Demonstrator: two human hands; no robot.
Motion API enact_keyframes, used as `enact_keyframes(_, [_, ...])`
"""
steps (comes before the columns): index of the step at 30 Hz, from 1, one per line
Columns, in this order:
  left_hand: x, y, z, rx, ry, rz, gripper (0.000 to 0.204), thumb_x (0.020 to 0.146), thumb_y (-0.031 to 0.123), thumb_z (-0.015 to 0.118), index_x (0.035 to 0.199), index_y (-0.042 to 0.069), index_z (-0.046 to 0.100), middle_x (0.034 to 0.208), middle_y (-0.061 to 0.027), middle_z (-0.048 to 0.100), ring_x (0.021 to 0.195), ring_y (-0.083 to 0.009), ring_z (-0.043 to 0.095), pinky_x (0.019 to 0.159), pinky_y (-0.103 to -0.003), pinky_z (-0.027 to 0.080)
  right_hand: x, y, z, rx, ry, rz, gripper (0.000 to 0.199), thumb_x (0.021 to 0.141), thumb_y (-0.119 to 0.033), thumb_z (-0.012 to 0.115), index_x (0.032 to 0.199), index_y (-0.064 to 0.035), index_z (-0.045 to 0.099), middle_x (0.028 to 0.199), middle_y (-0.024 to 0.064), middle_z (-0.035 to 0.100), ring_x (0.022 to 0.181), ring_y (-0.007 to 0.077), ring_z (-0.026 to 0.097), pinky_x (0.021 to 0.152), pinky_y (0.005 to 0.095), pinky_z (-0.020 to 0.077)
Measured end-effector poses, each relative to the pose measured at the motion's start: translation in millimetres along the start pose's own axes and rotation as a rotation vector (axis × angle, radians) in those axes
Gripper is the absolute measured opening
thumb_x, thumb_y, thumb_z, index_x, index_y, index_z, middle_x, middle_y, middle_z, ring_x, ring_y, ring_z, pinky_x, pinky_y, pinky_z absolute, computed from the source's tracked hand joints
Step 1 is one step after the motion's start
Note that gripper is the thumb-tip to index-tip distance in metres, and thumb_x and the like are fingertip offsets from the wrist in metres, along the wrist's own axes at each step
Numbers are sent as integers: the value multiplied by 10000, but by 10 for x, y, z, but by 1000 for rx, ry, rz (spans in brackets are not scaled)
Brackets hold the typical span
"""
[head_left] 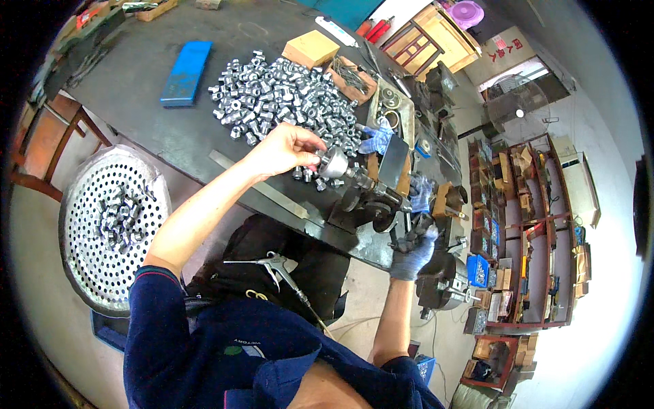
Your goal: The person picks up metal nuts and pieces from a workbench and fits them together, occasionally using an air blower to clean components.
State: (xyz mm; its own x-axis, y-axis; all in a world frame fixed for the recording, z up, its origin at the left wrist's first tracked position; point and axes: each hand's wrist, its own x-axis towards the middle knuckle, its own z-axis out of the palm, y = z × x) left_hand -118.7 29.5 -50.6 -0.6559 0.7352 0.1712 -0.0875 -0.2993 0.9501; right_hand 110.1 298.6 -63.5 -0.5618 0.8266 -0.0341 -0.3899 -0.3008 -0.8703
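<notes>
My bare left hand [289, 151] is closed in a pinch at the front of a small bench lathe's round metal chuck [334, 163]. Between its fingertips is a small metal fitting, partly hidden by the fingers. On my right hand [414, 256] is a grey-blue glove, and its fingers wrap round a dark handle [413, 234] at the other end of the bench lathe [375, 202]. A large heap of shiny metal fittings [272, 95] lies on the dark workbench [146, 75] beyond my left hand. A few loose fittings [320, 183] sit just below the chuck.
A round perforated metal tray [85, 255] at the left bears more fittings [122, 218]. An air blow gun [276, 268] lies across my lap. Behind the heap are a blue case [187, 71] and a yellow box [310, 48]. Crowded shelves [538, 238] stand at the right.
</notes>
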Motion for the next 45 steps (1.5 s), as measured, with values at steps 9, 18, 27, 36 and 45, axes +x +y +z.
enact_keyframes(9, [12,-62,4,100,-25,115,214,760,-76,608,974,-72,610,828,-107,647,722,-131,620,674,-258,526,968,-59,407,20,-81,-80,395,779,-456,612,766,-75,507,698,73,584,455,77,458,355,172,303])
enact_keyframes(18, [74,-105,39,129,-46,133,220,767,-46,624,985,-70,610,823,-105,650,673,-117,615,629,-243,512,1142,784,-342,-69,-87,90,424,815,-350,560,1103,-39,542,951,78,602,885,215,568,792,349,465])
enact_keyframes(27, [46,-44,61,103,1,58,174,784,0,628,940,-76,623,751,-106,646,604,-112,605,561,-241,509,874,802,-389,118,-237,210,382,841,-294,481,1121,-40,533,1087,129,588,1000,292,559,896,422,449])
enact_keyframes(36, [37,-34,67,117,22,-50,223,848,139,602,908,-75,626,701,-106,628,562,-134,602,537,-253,502,1135,182,374,-187,31,-141,239,865,-274,555,914,-43,596,701,19,564,512,52,466,464,182,381])
enact_keyframes(45, [-23,-47,27,-15,70,-57,244,826,181,630,871,-59,622,665,-91,610,540,-149,597,520,-249,484,83,-88,-25,43,-219,-127,269,826,-355,598,777,-112,491,563,-43,418,414,27,366,351,174,312])
